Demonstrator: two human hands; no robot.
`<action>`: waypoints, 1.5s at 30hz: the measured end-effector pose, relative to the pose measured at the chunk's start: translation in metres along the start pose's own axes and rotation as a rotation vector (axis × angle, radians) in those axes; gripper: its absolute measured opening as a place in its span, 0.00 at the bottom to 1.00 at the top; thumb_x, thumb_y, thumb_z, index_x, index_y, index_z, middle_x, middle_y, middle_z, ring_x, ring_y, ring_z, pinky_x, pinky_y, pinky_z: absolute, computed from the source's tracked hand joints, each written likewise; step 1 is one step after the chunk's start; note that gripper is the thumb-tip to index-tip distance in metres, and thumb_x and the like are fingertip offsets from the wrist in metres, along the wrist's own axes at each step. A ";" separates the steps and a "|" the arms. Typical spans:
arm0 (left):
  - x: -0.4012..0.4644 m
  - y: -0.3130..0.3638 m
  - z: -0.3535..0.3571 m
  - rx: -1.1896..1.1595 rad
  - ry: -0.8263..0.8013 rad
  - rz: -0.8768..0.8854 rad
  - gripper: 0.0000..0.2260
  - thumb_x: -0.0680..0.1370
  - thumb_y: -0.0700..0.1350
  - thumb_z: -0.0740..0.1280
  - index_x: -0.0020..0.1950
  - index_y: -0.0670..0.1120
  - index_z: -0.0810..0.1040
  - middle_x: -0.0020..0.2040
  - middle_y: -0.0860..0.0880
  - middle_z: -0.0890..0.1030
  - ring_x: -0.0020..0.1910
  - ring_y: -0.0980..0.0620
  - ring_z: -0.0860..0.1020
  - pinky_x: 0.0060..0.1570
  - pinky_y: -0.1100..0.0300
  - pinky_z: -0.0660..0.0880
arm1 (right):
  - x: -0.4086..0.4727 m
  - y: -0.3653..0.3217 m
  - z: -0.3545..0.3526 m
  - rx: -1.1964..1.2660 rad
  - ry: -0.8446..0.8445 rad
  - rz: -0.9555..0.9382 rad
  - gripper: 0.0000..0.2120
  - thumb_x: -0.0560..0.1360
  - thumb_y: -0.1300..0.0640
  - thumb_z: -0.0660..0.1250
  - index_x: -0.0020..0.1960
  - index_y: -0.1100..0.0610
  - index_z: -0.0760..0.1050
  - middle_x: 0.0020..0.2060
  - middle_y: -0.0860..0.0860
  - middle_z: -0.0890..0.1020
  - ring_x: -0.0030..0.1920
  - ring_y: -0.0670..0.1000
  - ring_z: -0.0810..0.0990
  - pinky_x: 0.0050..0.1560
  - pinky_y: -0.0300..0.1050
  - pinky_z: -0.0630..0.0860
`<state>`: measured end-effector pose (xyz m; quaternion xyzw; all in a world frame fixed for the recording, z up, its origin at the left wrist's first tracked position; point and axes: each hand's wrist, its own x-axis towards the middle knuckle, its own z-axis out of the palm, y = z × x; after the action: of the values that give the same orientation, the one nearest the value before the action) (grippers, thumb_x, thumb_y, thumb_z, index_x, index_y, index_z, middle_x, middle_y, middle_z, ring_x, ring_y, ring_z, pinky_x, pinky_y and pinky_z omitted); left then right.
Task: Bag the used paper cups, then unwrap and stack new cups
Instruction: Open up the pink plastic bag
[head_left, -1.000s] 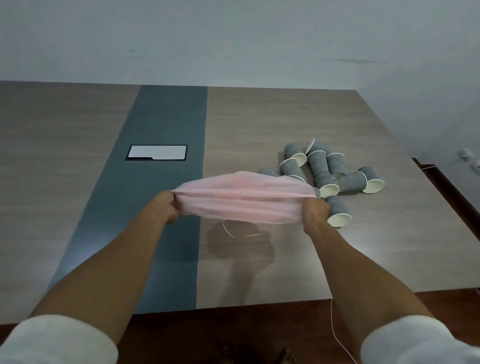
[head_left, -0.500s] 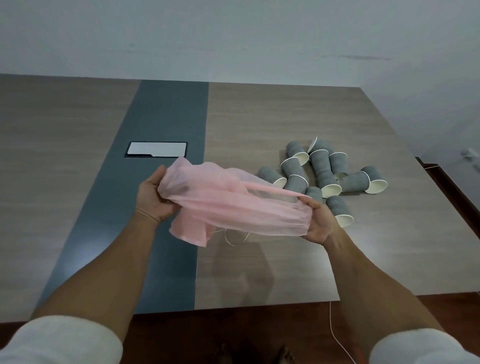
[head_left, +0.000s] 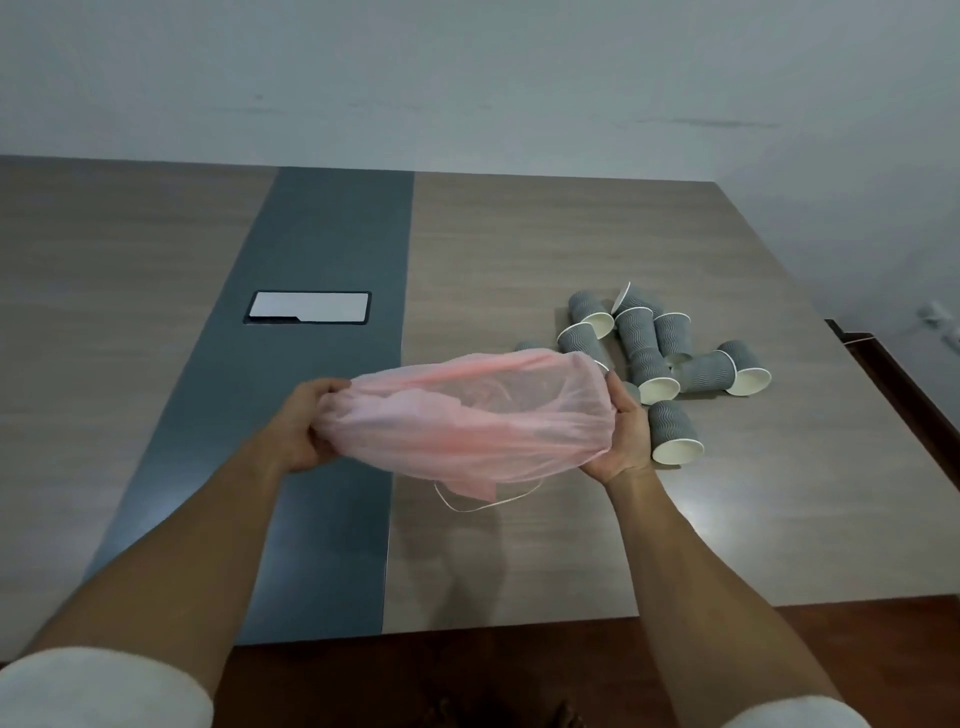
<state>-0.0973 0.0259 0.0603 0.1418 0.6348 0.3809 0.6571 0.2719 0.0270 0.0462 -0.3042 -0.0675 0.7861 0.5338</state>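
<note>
The pink bag (head_left: 467, 415) now opens wider than before, gripped above the table (head_left: 519, 249) by the left hand (head_left: 306, 428) and right hand (head_left: 626, 436); it looks thin, floppy, best held by its rim, near the cups (head_left: 654, 353).

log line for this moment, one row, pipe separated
phase: opening bag | left hand: grips pink bag edge | right hand: grips opposite edge | bag: held above table | used cups: lying on table, none bagged
</note>
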 end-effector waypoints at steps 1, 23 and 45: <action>0.000 0.000 -0.001 0.179 0.056 -0.009 0.11 0.75 0.57 0.70 0.47 0.50 0.80 0.38 0.48 0.82 0.35 0.49 0.80 0.44 0.57 0.76 | 0.001 0.000 0.003 -0.032 0.008 0.020 0.24 0.84 0.45 0.55 0.52 0.58 0.86 0.53 0.57 0.86 0.55 0.60 0.85 0.67 0.62 0.70; 0.021 0.019 0.087 0.886 0.399 0.858 0.06 0.80 0.39 0.58 0.44 0.44 0.71 0.47 0.40 0.78 0.45 0.38 0.76 0.43 0.50 0.72 | 0.011 0.023 0.020 -0.886 0.376 0.110 0.42 0.61 0.27 0.76 0.71 0.34 0.65 0.66 0.41 0.75 0.63 0.56 0.76 0.54 0.66 0.73; -0.002 0.016 0.045 1.006 0.389 0.996 0.22 0.73 0.29 0.53 0.58 0.53 0.69 0.60 0.47 0.71 0.50 0.40 0.76 0.53 0.46 0.75 | 0.062 0.007 0.056 -1.738 0.451 -0.282 0.12 0.76 0.66 0.61 0.60 0.61 0.72 0.52 0.61 0.79 0.53 0.62 0.79 0.48 0.46 0.72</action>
<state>-0.0602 0.0482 0.0791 0.6279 0.6984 0.3151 0.1369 0.2200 0.0911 0.0632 -0.7352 -0.5671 0.3075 0.2081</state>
